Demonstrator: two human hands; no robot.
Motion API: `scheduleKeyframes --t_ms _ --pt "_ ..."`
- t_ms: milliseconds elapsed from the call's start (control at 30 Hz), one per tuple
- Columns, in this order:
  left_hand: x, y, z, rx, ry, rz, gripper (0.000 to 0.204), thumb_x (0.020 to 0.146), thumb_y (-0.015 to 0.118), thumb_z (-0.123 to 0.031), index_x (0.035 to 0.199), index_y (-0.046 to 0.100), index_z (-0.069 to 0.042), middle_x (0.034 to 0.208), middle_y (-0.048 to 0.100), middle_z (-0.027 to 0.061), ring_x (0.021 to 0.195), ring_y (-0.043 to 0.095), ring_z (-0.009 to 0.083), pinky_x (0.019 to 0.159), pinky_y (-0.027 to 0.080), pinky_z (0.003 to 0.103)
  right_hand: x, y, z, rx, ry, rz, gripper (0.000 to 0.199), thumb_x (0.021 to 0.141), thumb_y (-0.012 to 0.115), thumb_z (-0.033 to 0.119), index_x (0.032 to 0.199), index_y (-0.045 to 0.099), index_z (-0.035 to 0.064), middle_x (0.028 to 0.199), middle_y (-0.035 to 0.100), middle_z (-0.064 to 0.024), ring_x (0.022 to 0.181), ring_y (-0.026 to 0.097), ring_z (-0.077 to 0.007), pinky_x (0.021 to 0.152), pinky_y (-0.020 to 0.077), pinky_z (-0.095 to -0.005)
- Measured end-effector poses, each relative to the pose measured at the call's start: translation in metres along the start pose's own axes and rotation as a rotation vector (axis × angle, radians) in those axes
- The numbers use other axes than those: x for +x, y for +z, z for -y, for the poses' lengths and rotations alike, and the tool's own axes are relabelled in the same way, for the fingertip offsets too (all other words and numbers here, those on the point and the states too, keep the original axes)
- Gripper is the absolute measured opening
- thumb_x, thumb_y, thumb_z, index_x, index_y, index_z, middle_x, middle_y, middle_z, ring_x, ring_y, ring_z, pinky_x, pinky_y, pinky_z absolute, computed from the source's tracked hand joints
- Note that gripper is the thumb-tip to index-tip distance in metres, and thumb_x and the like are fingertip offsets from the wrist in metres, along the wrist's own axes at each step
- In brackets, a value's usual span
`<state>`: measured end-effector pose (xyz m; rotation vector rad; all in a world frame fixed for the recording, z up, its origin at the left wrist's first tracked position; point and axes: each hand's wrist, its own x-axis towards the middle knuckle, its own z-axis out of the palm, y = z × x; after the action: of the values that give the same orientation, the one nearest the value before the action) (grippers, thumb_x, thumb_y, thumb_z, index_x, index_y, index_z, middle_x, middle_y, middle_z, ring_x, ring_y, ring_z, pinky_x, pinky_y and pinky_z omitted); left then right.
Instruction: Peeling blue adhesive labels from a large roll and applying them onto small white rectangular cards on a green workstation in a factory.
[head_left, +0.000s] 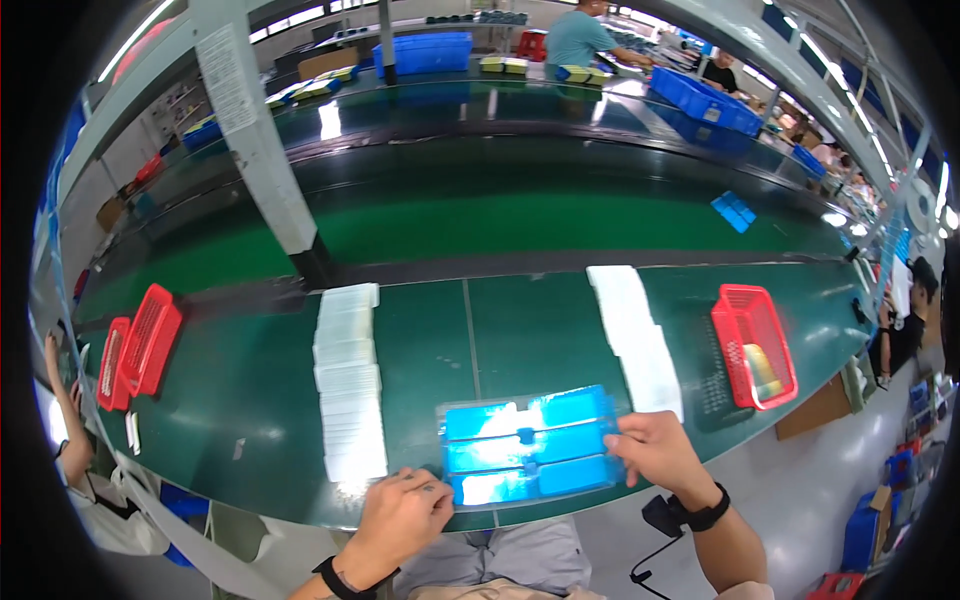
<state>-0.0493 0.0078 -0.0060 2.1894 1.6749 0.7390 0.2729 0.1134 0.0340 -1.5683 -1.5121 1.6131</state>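
At the near edge of the green workbench point(250, 400), the left hand point(405, 512) lies knuckles up, fingers curled onto the blue tray's point(528, 443) left corner. The right hand point(655, 447) pinches its right edge. White stacks point(348, 380) and point(635, 335) flank it; a red basket point(752, 345) sits right. Beyond runs a conveyor belt point(560, 225), where a co-worker point(580, 38) stands by blue crates point(705, 100).

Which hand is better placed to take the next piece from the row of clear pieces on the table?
Probably the left hand. It rests at the left edge of the blue tray, directly beside the near end of the row of clear pieces. The right hand holds the tray's far side.
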Motion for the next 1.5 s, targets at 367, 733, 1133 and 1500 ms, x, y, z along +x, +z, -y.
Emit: scheduleKeyframes --t_ms 367,733,1133,1500 --pt "-0.003 0.004 -0.009 -0.013 -0.156 -0.017 0.004 0.072 0.073 -0.01 0.074 0.073 -0.007 0.074 0.066 0.0077 0.073 0.066 0.0288 0.065 0.054 0.041 0.018 -0.019 -0.001 -0.755 -0.572 -0.17 0.018 0.085 0.07 0.015 0.096 0.074 0.0022 0.081 0.072 -0.0128 0.072 0.071 -0.027 0.066 0.055 -0.037" --pt "-0.004 0.009 -0.01 0.005 -0.191 -0.051 0.005 0.07 0.074 -0.008 0.073 0.072 -0.006 0.074 0.067 0.0083 0.074 0.067 0.0294 0.065 0.054 0.041 0.045 -0.008 -0.015 -0.821 -0.499 -0.229 0.012 0.081 0.065 0.012 0.081 0.074 0.0033 0.078 0.071 -0.0169 0.072 0.069 -0.038 0.068 0.0553 -0.0451" --pt "-0.005 0.011 -0.007 0.004 -0.228 -0.074 0.004 0.068 0.075 -0.007 0.072 0.072 -0.007 0.074 0.067 0.0076 0.072 0.066 0.0299 0.064 0.054 0.04 -0.023 0.008 -0.037 -0.833 -0.562 -0.225 0.012 0.082 0.064 0.016 0.071 0.069 0.0108 0.073 0.067 -0.0084 0.067 0.067 -0.0319 0.059 0.0529 -0.0421" --pt "0.058 -0.007 -0.029 0.113 0.106 0.238 0.028 0.076 0.075 -0.026 0.1 0.074 -0.01 0.106 0.067 0.0087 0.1 0.065 0.0299 0.09 0.05 0.047 -0.005 0.027 0.021 -1.086 -0.895 -0.012 0.025 0.073 0.07 0.026 0.094 0.074 0.0124 0.106 0.068 -0.0096 0.11 0.062 -0.0344 0.093 0.0499 -0.0513"
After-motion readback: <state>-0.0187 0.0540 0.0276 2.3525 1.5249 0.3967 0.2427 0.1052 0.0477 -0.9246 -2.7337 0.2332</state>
